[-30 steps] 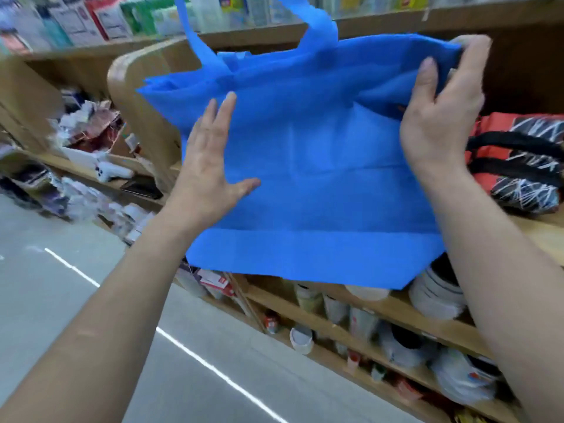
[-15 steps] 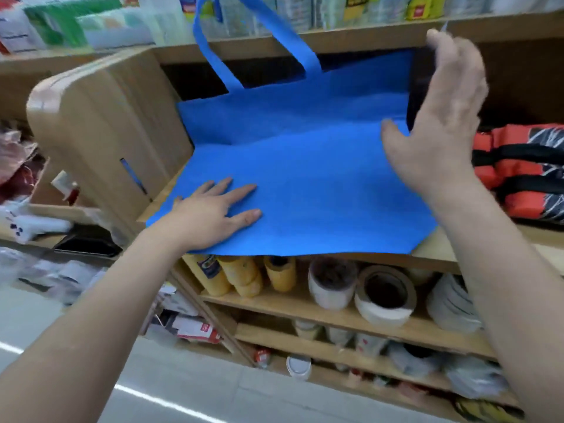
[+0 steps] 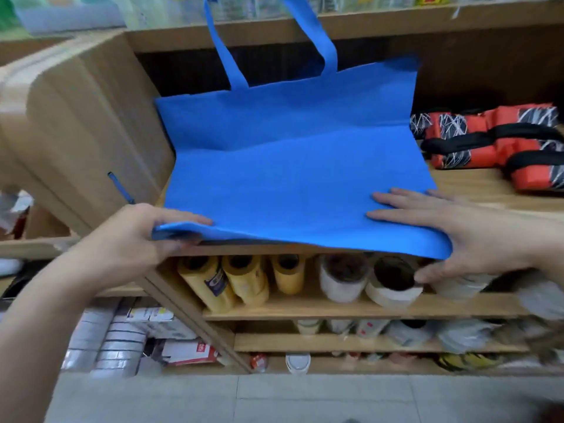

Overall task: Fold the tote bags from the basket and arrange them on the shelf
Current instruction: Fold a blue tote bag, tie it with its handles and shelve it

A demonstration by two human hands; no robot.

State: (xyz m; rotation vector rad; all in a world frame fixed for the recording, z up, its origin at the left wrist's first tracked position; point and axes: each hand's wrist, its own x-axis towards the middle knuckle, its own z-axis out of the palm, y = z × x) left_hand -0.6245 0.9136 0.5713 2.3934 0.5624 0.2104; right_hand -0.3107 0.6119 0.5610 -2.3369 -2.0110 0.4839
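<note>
At lower left the left hand (image 3: 131,239) grips the near-left corner of the one blue tote bag (image 3: 290,178), thumb on top, fingers curled beneath. The bag lies flat mid-frame on the shelf (image 3: 476,184), its near edge overhanging the front. At lower right the right hand (image 3: 476,236) lays straight fingers on the near-right corner. Bare shelf parts the bag from the red-and-black bags (image 3: 494,138).

Matt blue non-woven cloth tote bag (image 3: 293,178) on grained wooden shelf (image 3: 476,187)
</note>
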